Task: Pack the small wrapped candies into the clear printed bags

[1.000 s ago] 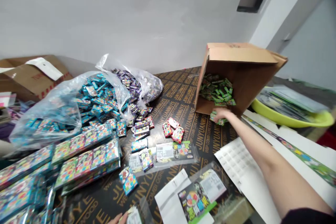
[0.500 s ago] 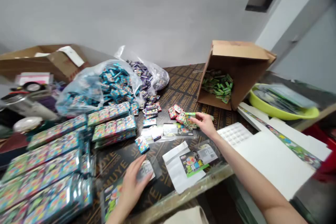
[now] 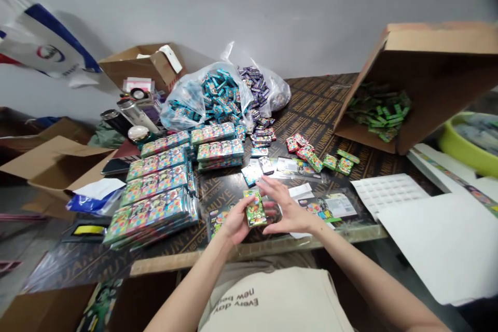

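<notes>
A small green printed box (image 3: 256, 210) stands in my left hand (image 3: 236, 222), held between thumb and fingers above the table's front part. Just to its right is my right hand (image 3: 290, 210), open, its fingers spread and curved toward the box. Behind the hands lie a blue small box (image 3: 250, 175) and a dark purple one (image 3: 266, 165). Red small boxes (image 3: 298, 142) and loose green boxes (image 3: 344, 166) are farther right. Flat printed plastic pouches (image 3: 330, 206) rest beside and partly under my hands.
Stacked wrapped multi-packs (image 3: 157, 202) cover the table's left side. Clear bags of blue boxes (image 3: 221, 94) and purple boxes (image 3: 254, 84) stand at the back. A tipped carton (image 3: 436, 41) holds green boxes at right, near white sheets (image 3: 439, 238) and a yellow-green basin (image 3: 453, 140).
My right hand has come back from the loose boxes to beside my left. A green box is now in my left hand, which was empty before. The view has swung left.
</notes>
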Tool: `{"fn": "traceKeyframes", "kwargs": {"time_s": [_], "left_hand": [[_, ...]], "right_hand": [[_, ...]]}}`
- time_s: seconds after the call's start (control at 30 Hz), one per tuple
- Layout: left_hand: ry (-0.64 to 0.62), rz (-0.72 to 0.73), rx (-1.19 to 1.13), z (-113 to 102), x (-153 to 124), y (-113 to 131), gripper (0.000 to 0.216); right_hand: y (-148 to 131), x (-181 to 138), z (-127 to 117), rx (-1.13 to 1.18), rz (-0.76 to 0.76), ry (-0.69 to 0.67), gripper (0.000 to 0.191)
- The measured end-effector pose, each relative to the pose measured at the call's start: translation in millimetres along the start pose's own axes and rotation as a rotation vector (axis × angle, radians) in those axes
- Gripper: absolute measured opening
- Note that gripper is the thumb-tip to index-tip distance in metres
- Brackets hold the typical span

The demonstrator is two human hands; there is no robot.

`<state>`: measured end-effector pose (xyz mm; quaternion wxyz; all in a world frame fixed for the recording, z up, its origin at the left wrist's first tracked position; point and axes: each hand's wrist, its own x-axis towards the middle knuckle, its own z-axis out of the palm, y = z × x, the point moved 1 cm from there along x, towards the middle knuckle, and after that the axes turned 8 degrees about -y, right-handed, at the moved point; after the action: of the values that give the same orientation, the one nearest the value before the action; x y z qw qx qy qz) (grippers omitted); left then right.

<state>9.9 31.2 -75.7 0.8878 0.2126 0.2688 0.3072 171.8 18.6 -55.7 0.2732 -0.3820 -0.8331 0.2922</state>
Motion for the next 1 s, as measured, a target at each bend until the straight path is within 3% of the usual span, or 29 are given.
{"fn": "traceKeyframes", "kwargs": {"time_s": [0.13, 0.23, 0.3, 0.4, 0.47, 0.53, 0.6, 0.7, 0.8, 0.87, 0.93, 1.0], "left_hand": [[0.016, 0.017, 0.104, -9.0, -4.8, -5.7, 0.021], [-0.060, -0.065, 0.309, -19.4, -9.8, -0.9, 0.026], [-0.058, -0.091, 0.367, -26.9, -12.0, 4.2, 0.031], [0.101, 0.032, 0.291, -32.2, -9.5, 7.8, 0.028], [0.172, 0.098, 0.231, -30.1, -4.8, 5.0, 0.026], [0.173, 0.122, 0.217, -26.3, 0.1, -0.1, 0.027], [0.144, 0.128, 0.294, -25.6, 3.0, -3.6, 0.030], [0.178, 0.215, 0.656, -36.5, 1.7, -0.5, 0.038], [0.259, 0.388, 1.306, -56.0, -3.4, 7.6, 0.067], [0.235, 0.395, 1.685, -67.7, -5.7, 9.2, 0.090], [0.193, 0.354, 1.878, -75.4, -6.9, 7.7, 0.100], [0.176, 0.354, 1.928, -78.4, -8.3, 5.8, 0.102]], "right_hand": [[-3.8, -0.1, 4.5, 0.093, -0.095, -0.152, 0.085], [0.0, -2.7, -3.4, 0.136, -0.165, -0.279, 0.080], [7.7, -3.7, -13.5, 0.051, -0.087, -0.127, 0.067], [16.5, -3.0, -20.9, -0.115, 0.121, 0.249, 0.060], [15.3, -0.2, -12.9, -0.158, 0.123, 0.241, 0.073], [10.9, 2.8, 1.7, -0.166, 0.044, 0.116, 0.088], [9.2, 3.6, 14.5, -0.161, -0.005, 0.051, 0.088], [19.6, -0.6, 19.5, -0.172, 0.031, 0.096, 0.082], [41.7, -8.4, 13.6, -0.261, 0.125, 0.139, 0.085], [55.7, -12.7, 11.5, -0.309, 0.176, 0.118, 0.088], [64.8, -15.6, 12.8, -0.321, 0.199, 0.064, 0.093], [68.3, -17.2, 15.7, -0.278, 0.188, 0.000, 0.098]]}}
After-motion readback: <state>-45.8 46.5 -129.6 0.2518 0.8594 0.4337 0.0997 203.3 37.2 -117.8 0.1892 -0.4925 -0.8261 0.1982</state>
